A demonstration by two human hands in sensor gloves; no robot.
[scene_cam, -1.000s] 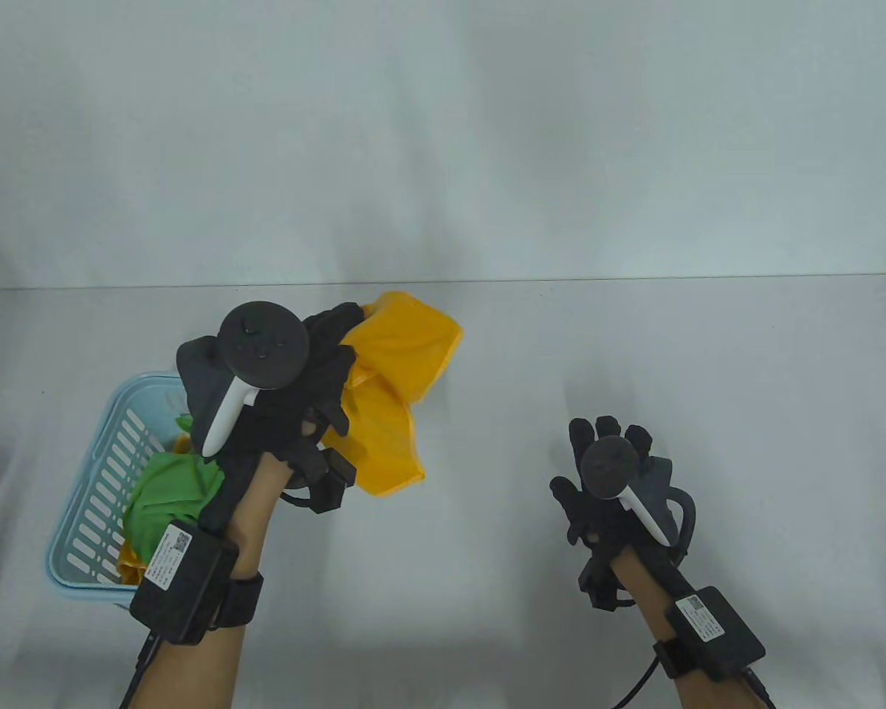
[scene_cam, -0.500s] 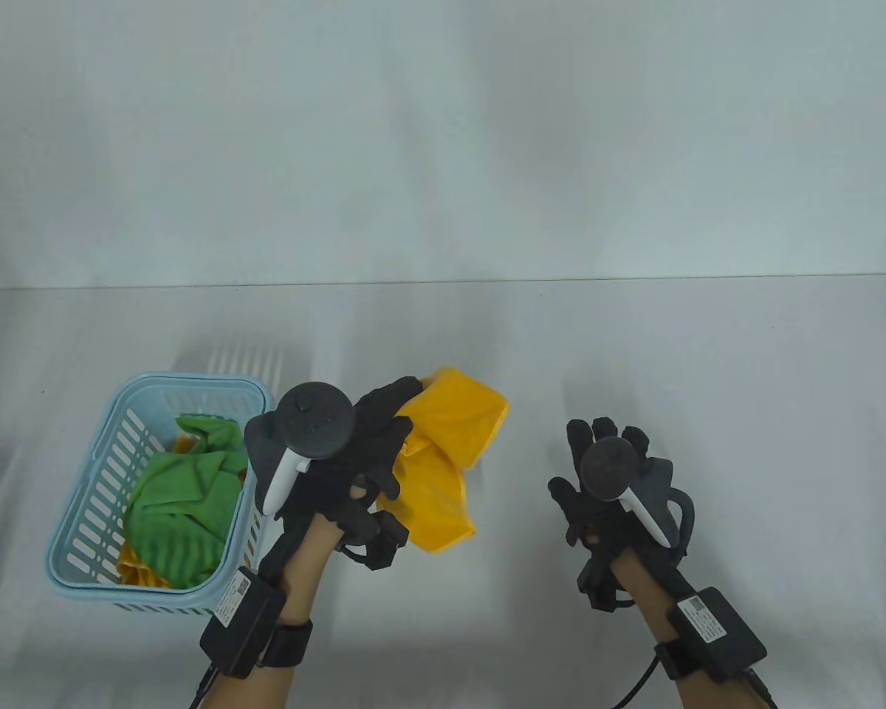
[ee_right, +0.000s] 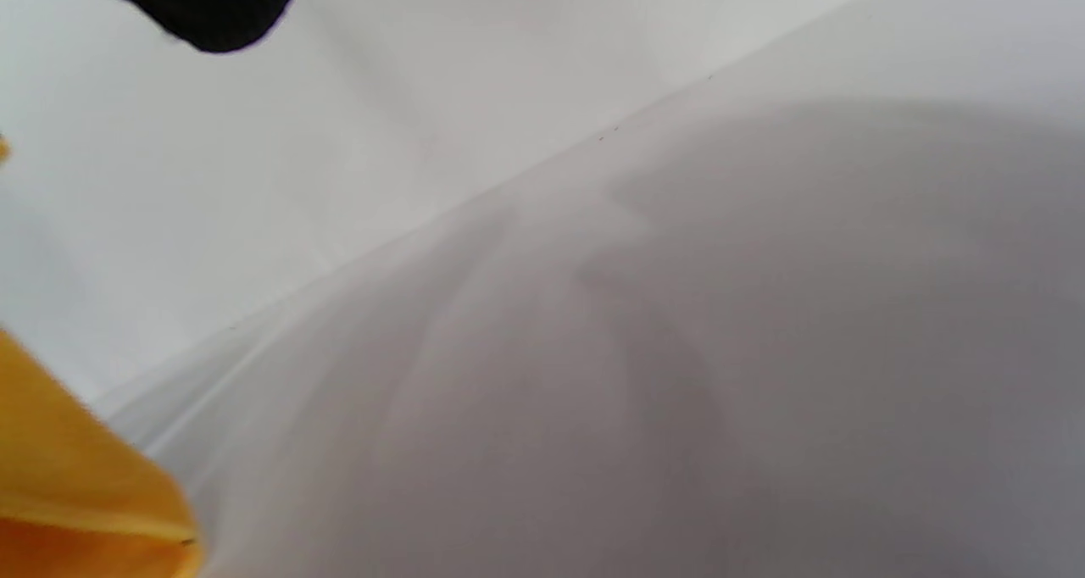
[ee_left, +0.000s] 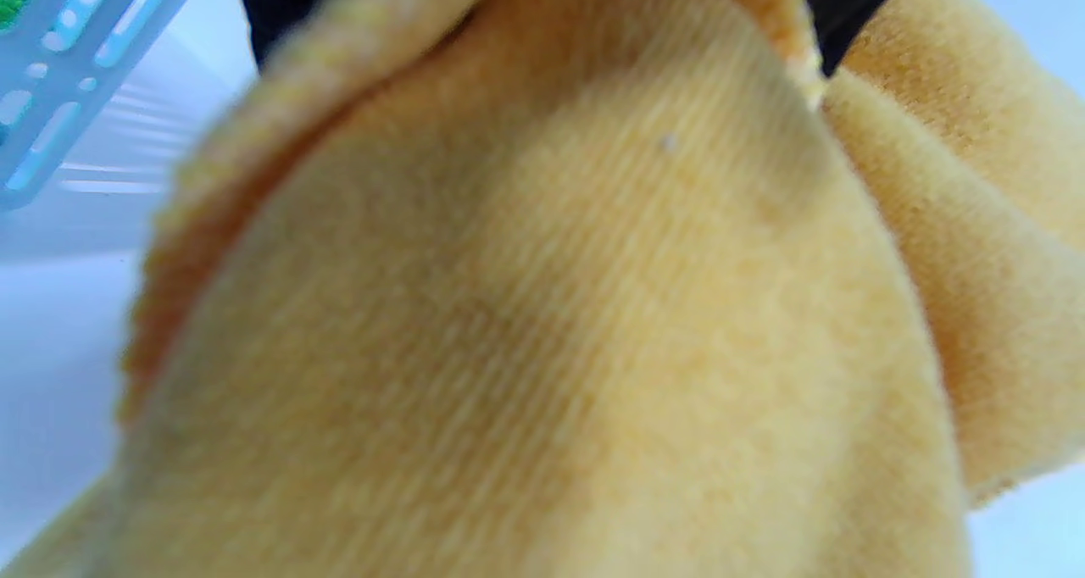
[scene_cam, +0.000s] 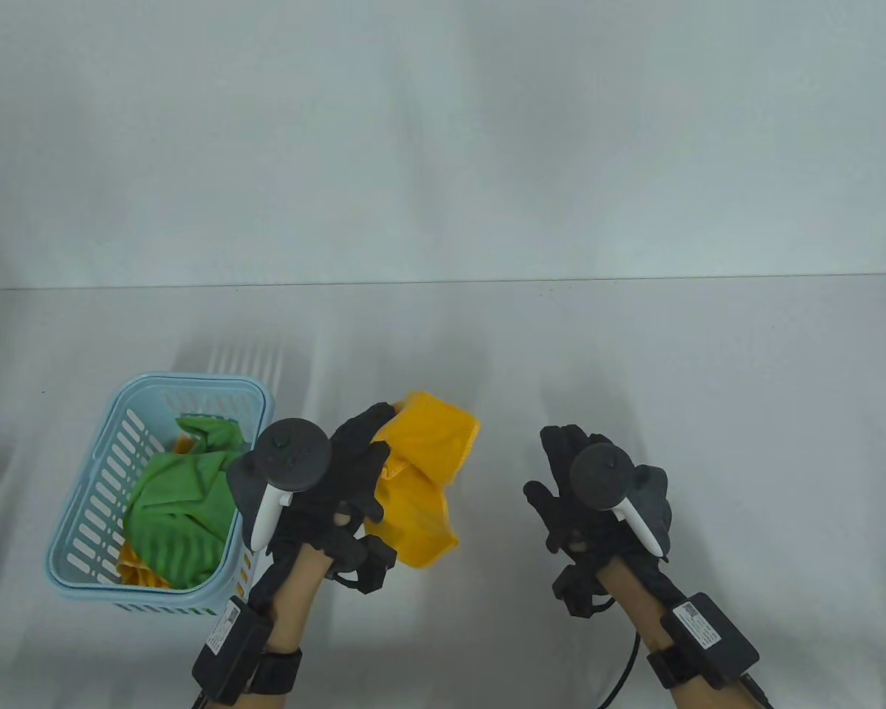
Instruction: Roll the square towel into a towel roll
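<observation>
- Table view: the left hand grips a crumpled yellow towel; its fingers curl round the upper edge of the cloth.
- The towel hangs in loose folds to the right of the left hand, between the two hands, over the white counter. Whether its lower fold touches the counter cannot be told.
- The right hand is near the towel and apart from it, palm down, fingers spread and relaxed, holding nothing.
- A light-blue basket stands on the counter just left of the left hand. It holds a green cloth lying on a yellow cloth.
- Left wrist view: the towel fills most of the frame, blurred. Black fingers pinch its top edge. A basket wall shows at upper left.
- Right wrist view: a black fingertip hangs at the top edge over the bare counter. A towel corner shows at lower left.
</observation>
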